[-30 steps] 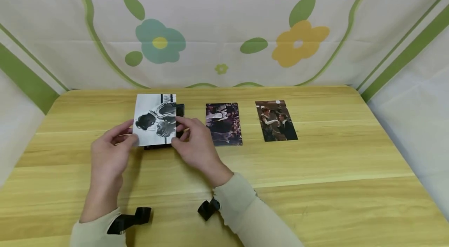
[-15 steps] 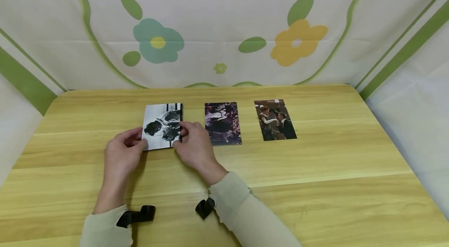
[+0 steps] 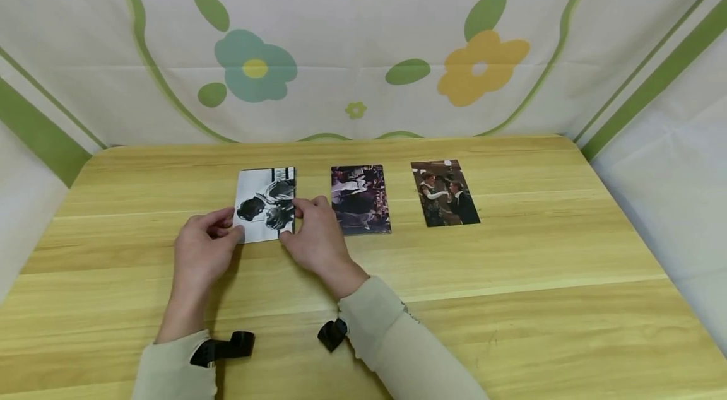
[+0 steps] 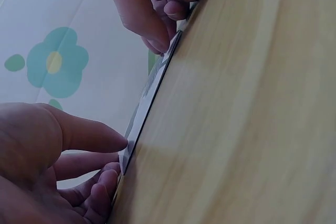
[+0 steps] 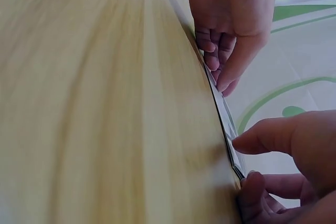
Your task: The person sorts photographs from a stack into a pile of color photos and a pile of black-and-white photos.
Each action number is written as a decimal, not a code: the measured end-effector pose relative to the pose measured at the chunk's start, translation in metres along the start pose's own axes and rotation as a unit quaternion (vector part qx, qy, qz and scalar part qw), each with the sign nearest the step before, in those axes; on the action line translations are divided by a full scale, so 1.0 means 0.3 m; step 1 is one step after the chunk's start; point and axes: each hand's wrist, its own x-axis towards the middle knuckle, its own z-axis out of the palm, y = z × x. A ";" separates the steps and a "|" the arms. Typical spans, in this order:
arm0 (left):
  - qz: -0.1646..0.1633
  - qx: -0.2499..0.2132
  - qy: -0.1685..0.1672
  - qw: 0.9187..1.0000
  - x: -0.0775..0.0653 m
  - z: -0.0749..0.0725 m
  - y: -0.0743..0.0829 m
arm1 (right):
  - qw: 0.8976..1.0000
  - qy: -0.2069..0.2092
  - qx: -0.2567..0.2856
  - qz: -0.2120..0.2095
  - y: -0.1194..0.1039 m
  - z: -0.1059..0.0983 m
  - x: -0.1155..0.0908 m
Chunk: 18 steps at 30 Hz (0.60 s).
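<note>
A black-and-white photo card [image 3: 265, 205] lies on top of at least one dark card at the left of the row, their edges nearly matched. My left hand [image 3: 206, 247] holds its left edge, thumb on the near corner. At the right edge my right hand [image 3: 319, 237] pinches the card between thumb and index finger. In the left wrist view the card [image 4: 140, 121] lies almost flat along the wood, with a thumb over each end. The right wrist view shows a thin dark layer under the white card [image 5: 223, 114] by the right fingers.
Right of the hands lies a dark purple photo card [image 3: 361, 201], apparently with more than one layer. Farther right, another photo card [image 3: 445, 194] shows two people and lies slightly turned. Behind the wooden table [image 3: 539, 324] hangs a flower-patterned cloth [image 3: 352, 40].
Both hands have brought the black-and-white card right and nearer, down onto the dark card, which it now nearly covers. The left hand moved most. The other two cards stay put.
</note>
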 end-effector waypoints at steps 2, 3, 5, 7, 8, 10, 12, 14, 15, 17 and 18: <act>-0.001 0.000 -0.003 1.000 0.000 0.000 0.002 | 1.000 0.001 0.002 -0.002 0.002 -0.001 0.000; -0.003 0.000 -0.005 1.000 0.000 -0.001 0.003 | 1.000 0.002 0.004 -0.004 0.003 -0.001 0.000; -0.005 -0.004 -0.009 1.000 -0.001 -0.002 0.005 | 1.000 0.005 0.011 -0.008 0.008 0.000 0.000; -0.008 -0.007 -0.013 1.000 0.000 -0.005 0.006 | 1.000 0.009 0.023 -0.015 0.014 0.000 0.000; -0.010 -0.010 -0.015 1.000 0.000 -0.007 0.007 | 0.999 0.011 0.029 -0.018 0.017 0.001 0.000; -0.017 -0.013 -0.020 1.000 -0.001 -0.011 0.009 | 0.999 0.015 0.042 -0.023 0.023 0.001 0.001; -0.023 -0.017 -0.024 0.999 -0.003 -0.016 0.010 | 0.998 0.018 0.053 -0.025 0.026 0.001 0.001; -0.031 -0.022 -0.029 0.999 -0.004 -0.022 0.009 | 0.997 0.020 0.064 -0.026 0.027 -0.002 -0.001; -0.035 -0.025 -0.030 0.999 -0.006 -0.023 0.009 | 0.997 0.019 0.070 -0.026 0.026 -0.005 -0.003; -0.038 -0.031 -0.032 0.998 -0.009 -0.026 0.011 | 0.996 0.017 0.080 -0.033 0.025 -0.014 -0.008; -0.039 -0.037 -0.032 0.998 -0.010 -0.028 0.011 | 0.995 0.016 0.086 -0.041 0.027 -0.020 -0.011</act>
